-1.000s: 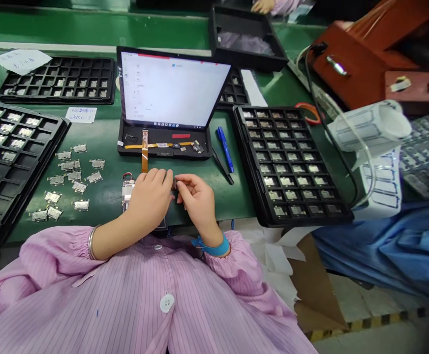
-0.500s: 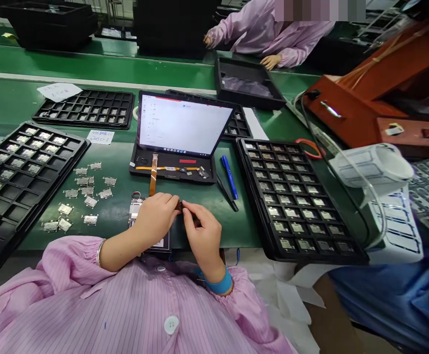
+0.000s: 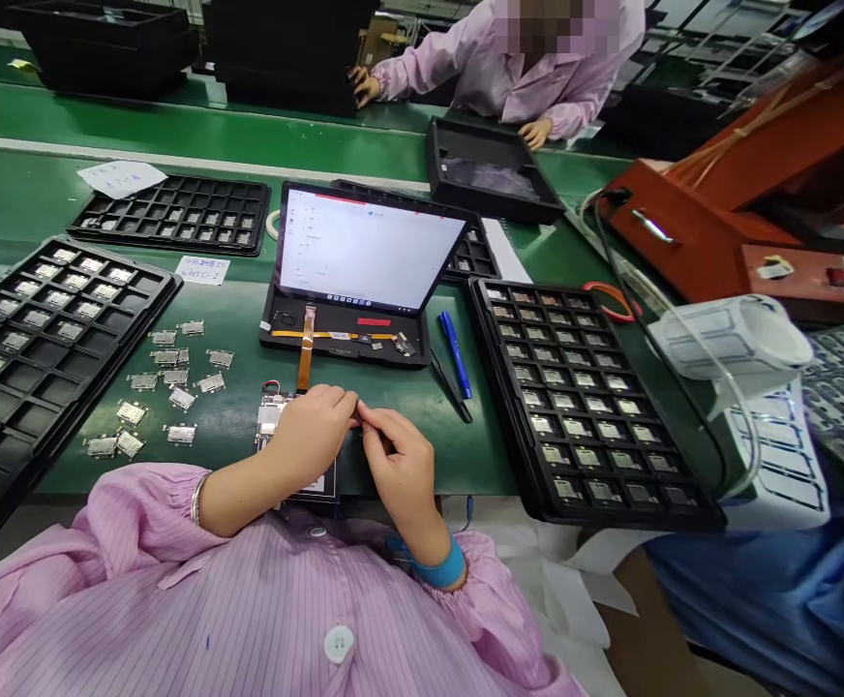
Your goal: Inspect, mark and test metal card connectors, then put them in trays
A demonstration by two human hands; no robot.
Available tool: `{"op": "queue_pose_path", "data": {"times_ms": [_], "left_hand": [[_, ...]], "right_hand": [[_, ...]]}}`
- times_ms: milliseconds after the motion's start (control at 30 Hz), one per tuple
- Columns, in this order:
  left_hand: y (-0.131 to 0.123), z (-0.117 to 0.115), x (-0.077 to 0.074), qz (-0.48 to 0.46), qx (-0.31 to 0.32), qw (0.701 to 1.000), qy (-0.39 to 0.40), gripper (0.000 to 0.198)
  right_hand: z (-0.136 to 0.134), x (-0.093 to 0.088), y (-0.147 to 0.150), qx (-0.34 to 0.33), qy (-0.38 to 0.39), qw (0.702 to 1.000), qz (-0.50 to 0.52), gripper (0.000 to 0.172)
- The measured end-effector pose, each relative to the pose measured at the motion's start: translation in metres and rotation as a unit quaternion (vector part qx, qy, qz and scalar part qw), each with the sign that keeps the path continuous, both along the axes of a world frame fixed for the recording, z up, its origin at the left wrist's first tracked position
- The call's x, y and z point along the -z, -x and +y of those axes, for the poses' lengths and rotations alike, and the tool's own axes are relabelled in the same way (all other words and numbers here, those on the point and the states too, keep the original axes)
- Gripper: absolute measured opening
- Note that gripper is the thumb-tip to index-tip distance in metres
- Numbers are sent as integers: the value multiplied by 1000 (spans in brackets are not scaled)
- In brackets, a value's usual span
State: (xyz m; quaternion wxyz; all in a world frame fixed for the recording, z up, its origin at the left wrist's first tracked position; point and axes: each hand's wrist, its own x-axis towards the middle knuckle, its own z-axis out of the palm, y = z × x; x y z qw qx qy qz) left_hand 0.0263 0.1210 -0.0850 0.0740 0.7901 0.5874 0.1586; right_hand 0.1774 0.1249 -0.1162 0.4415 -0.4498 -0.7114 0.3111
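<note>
At a green bench (image 3: 466, 445), just below the lit tablet (image 3: 368, 247) and nearer the person, the left hand (image 3: 316, 431) and right hand (image 3: 402, 469) met fingertip to fingertip. Both pinched shut on a small dark part (image 3: 357, 414) held between them, neither hand nearer. Its long axis was too small to tell. The left hand covered a circuit board (image 3: 269, 418). An orange ribbon (image 3: 307, 350) ran from the tablet's base straight down to it.

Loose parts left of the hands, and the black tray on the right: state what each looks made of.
The loose parts look like metal: bright silvery sheen. The tray is probably moulded plastic: matte black, with formed pockets.
</note>
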Motion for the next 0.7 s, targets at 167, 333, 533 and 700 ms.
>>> {"op": "queue_pose_path", "data": {"times_ms": [167,333,533,700], "left_hand": [[1,-1,1,7,-3,1000,0,9],[0,0,3,15,-8,1000,-2,10],[0,0,3,18,-7,1000,-5,10],[0,0,3,20,-4,1000,0,11]], "right_hand": [[2,1,-2,-27,2,1000,2,29],[2,3,-3,-24,-4,1000,7,31],[2,7,-2,4,10,1000,6,30],[2,6,-2,6,15,1000,4,28]]}}
